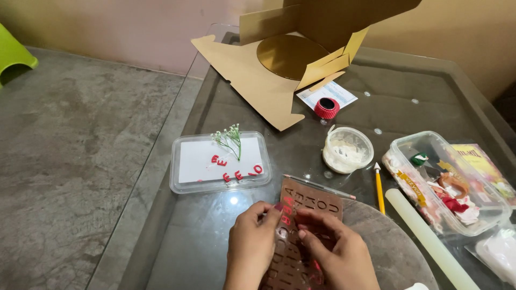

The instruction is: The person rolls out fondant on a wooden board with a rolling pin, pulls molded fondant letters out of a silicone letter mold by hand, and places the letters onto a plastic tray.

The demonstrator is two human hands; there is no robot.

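Bare glass [215, 236] left of mould [301, 225]

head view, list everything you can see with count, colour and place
letter mould: 1, brown, under both hands at near edge
shallow tray: 1, clear with white liner, left of mould
fondant letters: about 5, red, in tray
flower sprig: 1, green and white, on tray's far side
round tub: 1, clear with white paste, table centre
cake box: 1, tan cardboard, open, far end
cake board: 1, gold, inside box
ribbed cap: 1, red, near box
pencil: 1, yellow, right of tub
rolling pin: 1, pale, right
storage box: 1, clear, mixed decorations, far right
left hand: on mould
right hand: on mould
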